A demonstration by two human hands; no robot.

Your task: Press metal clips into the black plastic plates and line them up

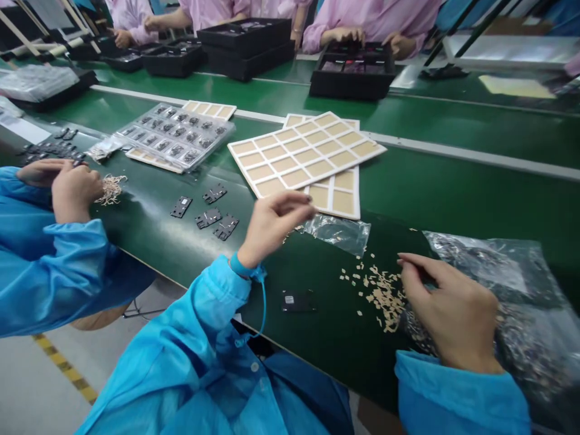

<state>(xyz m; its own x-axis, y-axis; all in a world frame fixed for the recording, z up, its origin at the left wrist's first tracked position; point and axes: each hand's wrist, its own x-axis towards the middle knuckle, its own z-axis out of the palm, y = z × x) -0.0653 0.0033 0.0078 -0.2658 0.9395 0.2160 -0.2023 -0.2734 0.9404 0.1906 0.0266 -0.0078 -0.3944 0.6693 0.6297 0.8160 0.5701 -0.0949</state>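
Observation:
My left hand is raised over the green bench, wearing a blue wrist strap. Its thumb and fingers curl into a pinch; anything between the tips is too small to make out. My right hand hovers beside a heap of small beige pieces, thumb and forefinger close together, and I cannot make out anything in them. A flat black part with a small pale label lies on the bench between my hands. To the left lie several similar black parts.
Beige trays with white grids overlap ahead, beside a clear bag. Large plastic bags of parts lie at right. A co-worker's hands work at left near stacked clear blister trays. Black boxes stand across the bench before other people.

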